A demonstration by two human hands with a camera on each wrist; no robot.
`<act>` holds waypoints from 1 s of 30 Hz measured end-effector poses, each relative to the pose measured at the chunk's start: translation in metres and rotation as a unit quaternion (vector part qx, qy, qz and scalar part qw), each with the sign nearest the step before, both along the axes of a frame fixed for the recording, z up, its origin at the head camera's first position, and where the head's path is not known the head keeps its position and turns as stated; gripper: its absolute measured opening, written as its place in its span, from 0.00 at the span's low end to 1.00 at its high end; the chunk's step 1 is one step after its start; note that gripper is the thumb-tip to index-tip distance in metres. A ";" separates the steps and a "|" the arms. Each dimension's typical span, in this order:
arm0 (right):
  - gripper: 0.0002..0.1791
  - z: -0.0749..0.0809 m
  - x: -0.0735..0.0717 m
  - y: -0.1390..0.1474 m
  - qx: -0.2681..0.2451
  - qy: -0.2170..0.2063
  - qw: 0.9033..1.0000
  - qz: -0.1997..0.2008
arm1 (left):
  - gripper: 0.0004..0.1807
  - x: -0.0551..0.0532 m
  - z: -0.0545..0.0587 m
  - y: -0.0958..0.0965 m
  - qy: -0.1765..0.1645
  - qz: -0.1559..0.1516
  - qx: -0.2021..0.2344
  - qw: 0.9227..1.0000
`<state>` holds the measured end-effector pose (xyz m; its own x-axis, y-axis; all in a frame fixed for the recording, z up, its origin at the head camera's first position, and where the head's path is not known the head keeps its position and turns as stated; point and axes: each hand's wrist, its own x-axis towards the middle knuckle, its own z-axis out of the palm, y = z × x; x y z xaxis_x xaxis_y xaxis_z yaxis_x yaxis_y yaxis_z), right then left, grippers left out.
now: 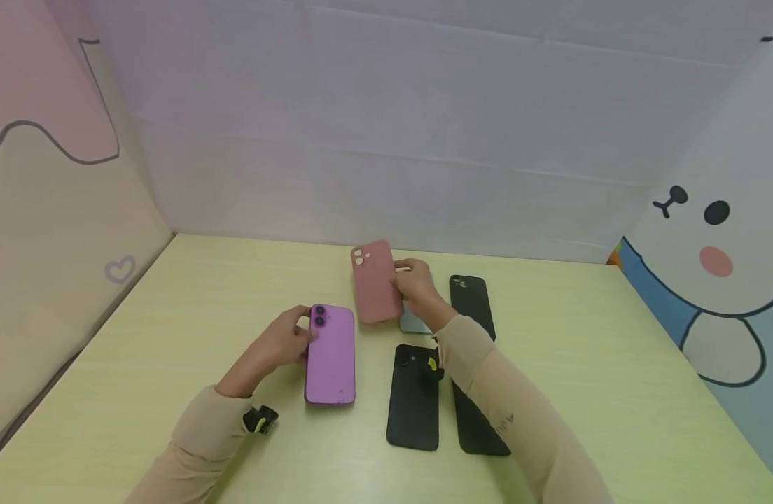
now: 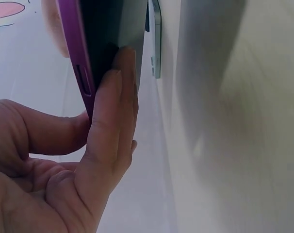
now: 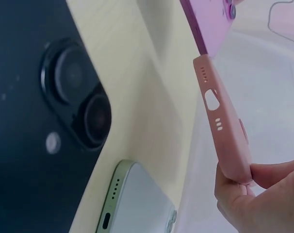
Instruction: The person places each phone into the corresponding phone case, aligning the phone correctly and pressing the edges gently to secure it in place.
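Lifting a soft salmon-pink silicone phone case clear of the table, the right hand pinches its edge, while the left hand grips a glossy purple phone by its side. So slight a pinch could let the case drop onto the pale green phone below.

Head view: above, facing down on both hands. Wrist views: close, edge-on; all share the glossy purple phone between hands.
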<state>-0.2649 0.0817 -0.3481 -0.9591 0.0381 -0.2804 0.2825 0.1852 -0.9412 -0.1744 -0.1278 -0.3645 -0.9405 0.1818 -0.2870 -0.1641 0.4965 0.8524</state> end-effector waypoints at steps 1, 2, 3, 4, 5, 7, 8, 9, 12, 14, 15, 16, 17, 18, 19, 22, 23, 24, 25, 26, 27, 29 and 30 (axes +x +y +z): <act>0.25 0.001 0.001 0.000 0.000 0.003 1.000 0.001 | 0.24 -0.001 0.000 0.000 0.002 0.004 0.001 1.000; 0.25 0.001 0.002 0.001 -0.001 0.004 1.000 0.001 | 0.24 -0.002 0.000 -0.001 0.003 0.006 0.001 1.000; 0.25 0.002 0.004 0.002 -0.002 0.006 1.000 0.001 | 0.25 -0.003 0.000 -0.001 0.005 0.009 -0.001 1.000; 0.24 0.002 0.005 0.002 -0.002 0.008 1.000 0.002 | 0.25 -0.004 0.000 -0.002 0.007 0.012 -0.003 1.000; 0.24 0.002 0.007 0.003 -0.003 0.010 1.000 0.003 | 0.25 -0.005 0.000 -0.002 0.009 0.016 -0.003 1.000; 0.23 0.003 0.009 0.004 -0.005 0.013 1.000 0.004 | 0.25 -0.006 -0.001 -0.004 0.011 0.019 -0.003 1.000; 0.22 0.003 0.011 0.005 -0.005 0.015 1.000 0.004 | 0.26 -0.007 -0.001 -0.004 0.013 0.022 -0.002 1.000; 0.22 0.004 0.012 0.006 -0.007 0.016 1.000 0.005 | 0.26 -0.007 -0.002 -0.005 0.015 0.024 -0.002 1.000; 0.21 0.006 0.016 0.009 -0.014 0.018 1.000 0.006 | 0.26 -0.009 -0.003 -0.006 0.023 0.033 -0.003 0.999; 0.21 0.007 0.019 0.010 -0.022 0.018 1.000 0.007 | 0.26 -0.011 -0.003 -0.007 0.030 0.039 -0.006 0.999; 0.21 0.008 0.021 0.011 -0.026 0.017 0.999 0.008 | 0.26 -0.012 -0.003 -0.007 0.032 0.042 -0.005 0.999; 0.21 0.009 0.022 0.011 -0.028 0.019 0.999 0.009 | 0.26 -0.013 -0.002 -0.007 0.034 0.046 -0.005 0.998; 0.21 0.010 0.024 0.012 -0.032 0.018 0.999 0.009 | 0.27 -0.013 -0.002 -0.007 0.034 0.050 -0.001 0.998; 0.22 0.010 0.025 0.012 -0.035 0.018 0.999 0.010 | 0.27 -0.014 -0.002 -0.007 0.033 0.053 0.002 0.998; 0.22 0.011 0.027 0.012 -0.038 0.018 0.999 0.012 | 0.27 -0.015 -0.002 -0.007 0.033 0.056 0.002 0.998; 0.22 0.011 0.031 0.013 -0.046 0.015 0.999 0.015 | 0.27 -0.018 -0.001 -0.006 0.033 0.063 0.005 0.997; 0.22 0.011 0.033 0.013 -0.048 0.013 0.999 0.014 | 0.27 -0.019 -0.001 -0.006 0.032 0.065 0.007 0.997; 0.22 0.010 0.034 0.013 -0.049 0.012 0.999 0.015 | 0.27 -0.019 0.000 -0.005 0.033 0.067 0.007 0.997; 0.22 0.010 0.035 0.014 -0.050 0.012 0.999 0.016 | 0.27 -0.020 0.000 -0.005 0.034 0.070 0.008 0.997; 0.22 0.010 0.036 0.013 -0.051 0.011 0.999 0.016 | 0.27 -0.020 0.001 -0.004 0.035 0.073 0.011 0.997; 0.21 0.009 0.037 0.013 -0.051 0.011 0.999 0.016 | 0.27 -0.021 0.001 -0.004 0.036 0.075 0.013 0.996; 0.21 0.009 0.039 0.013 -0.051 0.012 0.998 0.017 | 0.27 -0.022 0.002 -0.002 0.040 0.081 0.018 0.996; 0.21 0.009 0.040 0.013 -0.053 0.011 0.998 0.018 | 0.27 -0.022 0.002 -0.002 0.042 0.085 0.019 0.995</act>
<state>-0.2249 0.0943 -0.3395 -0.9654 -0.0246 -0.2595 0.2562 0.0937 -0.9621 -0.1967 -0.1299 -0.3622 -0.9788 0.0270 -0.2030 -0.1713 0.4350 0.8840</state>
